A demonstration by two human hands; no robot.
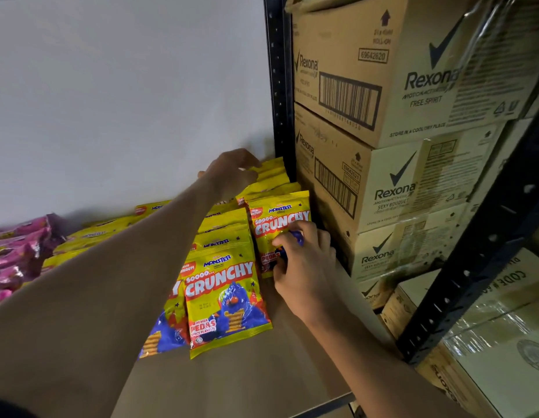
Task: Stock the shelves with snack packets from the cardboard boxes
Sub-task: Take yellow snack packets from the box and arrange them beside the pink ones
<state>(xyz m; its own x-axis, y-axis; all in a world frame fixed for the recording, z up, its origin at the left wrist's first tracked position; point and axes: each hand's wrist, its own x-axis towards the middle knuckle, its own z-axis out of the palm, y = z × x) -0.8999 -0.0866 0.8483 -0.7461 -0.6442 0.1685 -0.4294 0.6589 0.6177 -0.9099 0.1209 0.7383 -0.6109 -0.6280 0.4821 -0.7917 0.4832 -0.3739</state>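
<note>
Yellow "Monster Crunchy" snack packets stand in rows on the brown shelf board [238,381]. My right hand [304,267] grips the lower part of the front packet [277,218] in the rightmost row, beside the black upright. My left hand [232,170] reaches to the back of that row, fingers curved over the tops of the rear packets [272,170] near the wall. Another packet [226,300] leans at the front of the neighbouring row. More yellow packets [93,236] lie under my left forearm.
Pink snack packets [18,251] lie at the shelf's left end. A black perforated upright [278,86] bounds the shelf on the right. Beyond it stand stacked Rexona cardboard boxes [413,86], with wrapped boxes [488,342] lower right. A white wall [126,86] closes the back.
</note>
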